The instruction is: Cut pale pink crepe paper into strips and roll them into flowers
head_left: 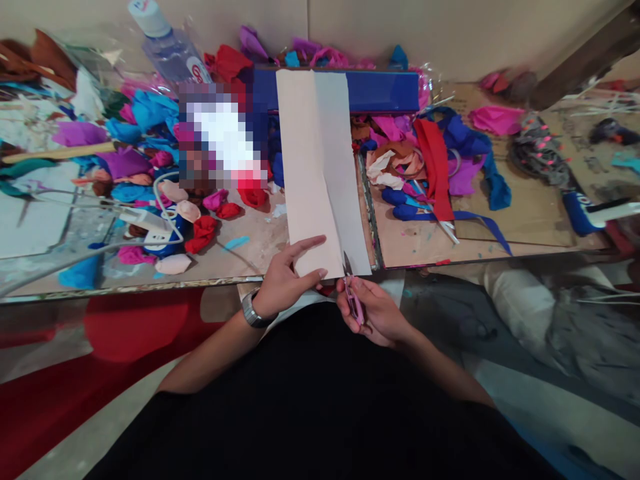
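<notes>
Pale sheet (305,167), probably paper, lay lengthwise over the table's (240,260) near edge, far end across a blue box (385,92). Left hand (287,277) spread on its near left part, thumb and forefinger apart. Right hand (373,307), just beside, closed around pink-handled scissors (355,308), blades at the near edge. Step in hand: apparently a lengthwise cut. Next move seemed to call for steady holding, blades aligned. Coloured scraps (203,233) lay left and right.
</notes>
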Action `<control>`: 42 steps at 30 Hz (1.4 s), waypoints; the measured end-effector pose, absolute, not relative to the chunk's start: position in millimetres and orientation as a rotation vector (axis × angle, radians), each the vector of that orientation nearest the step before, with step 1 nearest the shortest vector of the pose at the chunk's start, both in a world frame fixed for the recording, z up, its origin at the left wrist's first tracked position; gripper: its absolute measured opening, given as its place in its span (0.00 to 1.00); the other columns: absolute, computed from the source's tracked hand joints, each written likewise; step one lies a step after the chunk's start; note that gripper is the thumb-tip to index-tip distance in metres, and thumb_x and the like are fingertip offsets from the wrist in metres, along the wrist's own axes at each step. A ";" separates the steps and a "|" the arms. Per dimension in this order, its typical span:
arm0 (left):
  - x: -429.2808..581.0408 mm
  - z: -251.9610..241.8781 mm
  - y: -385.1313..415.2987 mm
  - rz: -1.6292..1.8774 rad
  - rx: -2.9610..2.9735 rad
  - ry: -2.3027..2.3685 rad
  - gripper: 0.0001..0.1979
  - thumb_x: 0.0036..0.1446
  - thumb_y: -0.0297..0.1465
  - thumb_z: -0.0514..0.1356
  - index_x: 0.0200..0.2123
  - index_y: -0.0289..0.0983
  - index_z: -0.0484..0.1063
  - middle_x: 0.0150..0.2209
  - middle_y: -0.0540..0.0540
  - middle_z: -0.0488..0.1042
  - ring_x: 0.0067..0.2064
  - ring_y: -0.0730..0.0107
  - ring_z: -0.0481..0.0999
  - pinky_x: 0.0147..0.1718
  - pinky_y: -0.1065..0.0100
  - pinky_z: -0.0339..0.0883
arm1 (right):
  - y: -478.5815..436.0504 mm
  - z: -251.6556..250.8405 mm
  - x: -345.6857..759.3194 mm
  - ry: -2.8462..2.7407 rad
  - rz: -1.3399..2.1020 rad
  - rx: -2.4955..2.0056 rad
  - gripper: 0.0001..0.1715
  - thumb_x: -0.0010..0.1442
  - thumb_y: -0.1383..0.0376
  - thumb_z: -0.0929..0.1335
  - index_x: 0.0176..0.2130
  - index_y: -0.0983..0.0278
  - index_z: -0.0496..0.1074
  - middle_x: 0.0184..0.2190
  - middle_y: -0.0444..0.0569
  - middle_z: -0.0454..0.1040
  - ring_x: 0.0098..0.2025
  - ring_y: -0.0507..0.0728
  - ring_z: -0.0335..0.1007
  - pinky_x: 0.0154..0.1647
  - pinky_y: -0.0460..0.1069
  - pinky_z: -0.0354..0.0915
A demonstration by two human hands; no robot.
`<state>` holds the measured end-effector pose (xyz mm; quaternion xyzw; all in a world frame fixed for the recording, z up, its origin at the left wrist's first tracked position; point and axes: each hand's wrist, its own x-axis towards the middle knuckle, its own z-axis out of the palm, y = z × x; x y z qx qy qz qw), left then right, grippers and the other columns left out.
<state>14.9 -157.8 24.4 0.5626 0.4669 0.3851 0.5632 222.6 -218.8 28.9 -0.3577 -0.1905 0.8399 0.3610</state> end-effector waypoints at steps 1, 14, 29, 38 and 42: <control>14.7 24.5 -157.9 0.908 1.327 1.096 0.30 0.56 0.36 0.74 0.62 0.39 0.76 0.60 0.37 0.77 0.30 0.76 0.80 0.26 0.71 0.82 | -218.7 29.1 222.7 -0.489 2.157 -0.930 0.25 0.68 0.45 0.71 0.44 0.64 0.71 0.25 0.41 0.74 0.16 0.46 0.66 0.10 0.38 0.51; 15.3 24.8 -155.3 0.909 1.317 1.088 0.30 0.56 0.37 0.73 0.62 0.38 0.75 0.57 0.36 0.79 0.26 0.76 0.81 0.27 0.70 0.82 | -220.3 31.4 224.2 -0.470 2.157 -0.936 0.21 0.65 0.52 0.75 0.47 0.66 0.75 0.30 0.45 0.79 0.21 0.48 0.71 0.12 0.39 0.56; 14.5 19.0 -154.7 0.912 1.246 1.087 0.31 0.57 0.37 0.73 0.63 0.39 0.75 0.61 0.36 0.75 0.29 0.76 0.80 0.28 0.69 0.83 | -219.4 37.9 225.6 -0.474 2.140 -0.978 0.24 0.63 0.50 0.76 0.48 0.67 0.77 0.28 0.44 0.78 0.20 0.47 0.71 0.11 0.38 0.57; 13.0 17.1 -153.9 0.899 1.262 1.044 0.27 0.62 0.40 0.69 0.63 0.40 0.75 0.66 0.38 0.73 0.40 0.67 0.82 0.35 0.65 0.83 | -219.9 31.3 227.0 -0.468 2.164 -0.946 0.23 0.63 0.56 0.77 0.52 0.67 0.78 0.31 0.46 0.79 0.24 0.48 0.74 0.13 0.39 0.63; 10.4 16.9 -152.7 0.947 1.345 1.074 0.26 0.63 0.40 0.68 0.61 0.39 0.77 0.64 0.39 0.76 0.59 0.53 0.78 0.53 0.55 0.80 | -219.5 30.6 226.5 -0.440 2.173 -0.936 0.22 0.64 0.56 0.76 0.52 0.68 0.78 0.31 0.47 0.79 0.24 0.49 0.74 0.13 0.39 0.64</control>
